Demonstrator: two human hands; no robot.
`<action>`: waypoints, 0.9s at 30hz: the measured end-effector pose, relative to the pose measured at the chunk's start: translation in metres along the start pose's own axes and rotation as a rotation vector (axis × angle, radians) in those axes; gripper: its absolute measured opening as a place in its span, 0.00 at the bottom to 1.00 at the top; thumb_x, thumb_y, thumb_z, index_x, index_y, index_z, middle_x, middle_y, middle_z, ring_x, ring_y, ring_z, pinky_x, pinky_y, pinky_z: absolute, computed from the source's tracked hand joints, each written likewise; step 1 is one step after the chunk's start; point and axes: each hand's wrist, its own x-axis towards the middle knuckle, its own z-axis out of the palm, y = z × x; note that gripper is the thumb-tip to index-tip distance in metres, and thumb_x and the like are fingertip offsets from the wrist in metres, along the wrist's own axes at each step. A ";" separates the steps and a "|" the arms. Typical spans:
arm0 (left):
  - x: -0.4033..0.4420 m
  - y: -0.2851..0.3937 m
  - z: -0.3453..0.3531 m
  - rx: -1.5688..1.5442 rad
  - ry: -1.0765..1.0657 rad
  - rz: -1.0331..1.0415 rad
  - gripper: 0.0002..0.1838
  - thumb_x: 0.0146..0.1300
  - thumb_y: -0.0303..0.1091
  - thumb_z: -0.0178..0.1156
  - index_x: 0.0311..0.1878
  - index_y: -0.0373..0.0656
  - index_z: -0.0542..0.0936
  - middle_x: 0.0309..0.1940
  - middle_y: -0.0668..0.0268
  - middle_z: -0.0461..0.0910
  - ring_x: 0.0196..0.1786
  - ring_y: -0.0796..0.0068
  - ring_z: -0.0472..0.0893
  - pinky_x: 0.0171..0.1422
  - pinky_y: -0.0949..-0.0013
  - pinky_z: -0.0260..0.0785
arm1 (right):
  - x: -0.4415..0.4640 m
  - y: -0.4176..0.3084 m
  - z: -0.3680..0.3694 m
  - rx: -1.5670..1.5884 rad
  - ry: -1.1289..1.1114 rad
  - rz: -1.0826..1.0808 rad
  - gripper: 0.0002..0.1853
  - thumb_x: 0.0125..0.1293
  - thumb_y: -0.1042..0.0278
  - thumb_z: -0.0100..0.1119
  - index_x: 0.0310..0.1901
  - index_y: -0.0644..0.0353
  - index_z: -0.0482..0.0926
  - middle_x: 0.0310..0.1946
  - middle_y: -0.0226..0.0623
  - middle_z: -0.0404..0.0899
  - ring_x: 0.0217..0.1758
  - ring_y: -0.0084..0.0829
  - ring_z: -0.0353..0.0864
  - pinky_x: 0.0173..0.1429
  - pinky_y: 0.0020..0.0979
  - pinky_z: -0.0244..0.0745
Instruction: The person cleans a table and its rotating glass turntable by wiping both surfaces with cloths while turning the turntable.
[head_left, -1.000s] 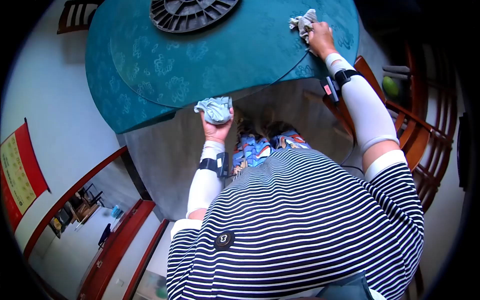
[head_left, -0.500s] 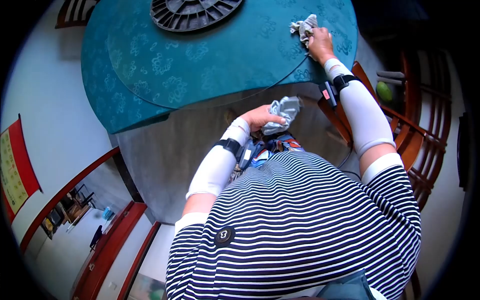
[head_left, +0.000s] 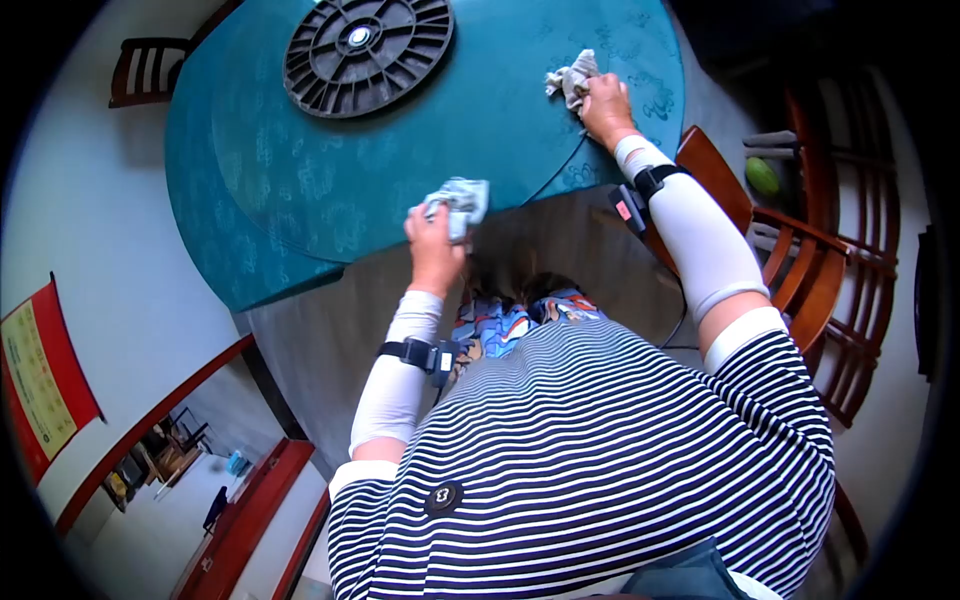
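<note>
My left hand (head_left: 434, 250) is closed on a crumpled pale blue-grey cloth (head_left: 462, 202) at the near edge of the round table. The table wears a teal patterned covering (head_left: 400, 165), with a curved clear sheet edge showing on it. Over the table's right side, my right hand (head_left: 608, 108) grips a bunched beige cloth (head_left: 573, 80), which lies against the covering. Some fingers of both hands are hidden by the cloths.
A black ribbed round turntable base (head_left: 370, 55) sits on the table's far part. Wooden chairs stand at right (head_left: 800, 265) and far left (head_left: 147, 72). A green oblong fruit (head_left: 762, 177) lies near the right chairs. A red-bordered hanging (head_left: 50, 370) is on the left wall.
My left hand has moved left and forward, bringing its cloth from in front of my body to the table edge. The view has shifted, showing more of the turntable base.
</note>
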 end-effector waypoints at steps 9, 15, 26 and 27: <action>0.106 0.084 0.049 -0.104 -0.182 0.332 0.31 0.46 0.20 0.65 0.58 0.47 0.77 0.58 0.50 0.73 0.63 0.44 0.69 0.68 0.50 0.66 | -0.007 -0.005 -0.001 0.031 -0.036 0.047 0.09 0.63 0.71 0.55 0.44 0.58 0.81 0.52 0.46 0.73 0.58 0.52 0.71 0.63 0.46 0.72; 0.142 0.040 0.043 -0.003 -0.018 0.132 0.31 0.50 0.27 0.68 0.61 0.44 0.77 0.58 0.47 0.72 0.61 0.44 0.70 0.66 0.52 0.67 | -0.005 0.002 -0.004 0.007 -0.070 0.082 0.09 0.63 0.72 0.55 0.43 0.58 0.81 0.52 0.46 0.74 0.57 0.51 0.72 0.63 0.44 0.72; 0.112 -0.088 -0.033 0.218 0.092 -0.327 0.27 0.59 0.45 0.68 0.58 0.43 0.77 0.59 0.44 0.69 0.60 0.40 0.68 0.65 0.46 0.65 | 0.000 -0.014 -0.016 0.012 -0.198 0.144 0.09 0.62 0.70 0.59 0.42 0.61 0.83 0.52 0.50 0.73 0.57 0.53 0.72 0.63 0.45 0.72; 0.114 -0.083 -0.033 0.223 0.040 -0.335 0.28 0.58 0.46 0.69 0.59 0.43 0.76 0.59 0.44 0.68 0.61 0.40 0.68 0.65 0.46 0.65 | 0.001 -0.015 -0.010 0.026 -0.200 0.065 0.10 0.60 0.71 0.59 0.43 0.61 0.83 0.52 0.51 0.73 0.57 0.54 0.72 0.63 0.45 0.72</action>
